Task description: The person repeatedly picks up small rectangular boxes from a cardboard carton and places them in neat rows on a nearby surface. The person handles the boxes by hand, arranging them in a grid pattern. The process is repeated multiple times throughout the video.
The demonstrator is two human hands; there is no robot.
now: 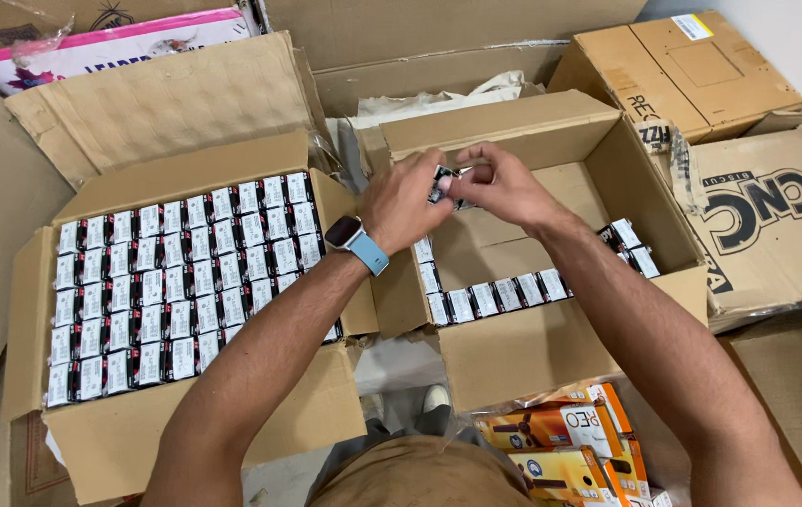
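Left hand [407, 199] and right hand [497, 183] both pinch one small box [442, 183] above the right carton [551, 352]'s far wall; a loose fingertip grip could drop it onto the packed rows.

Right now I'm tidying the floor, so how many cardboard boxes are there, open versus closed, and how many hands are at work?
Open cardboard boxes holding small packs: 2
Closed cardboard boxes: 2
Hands: 2
Total: 6
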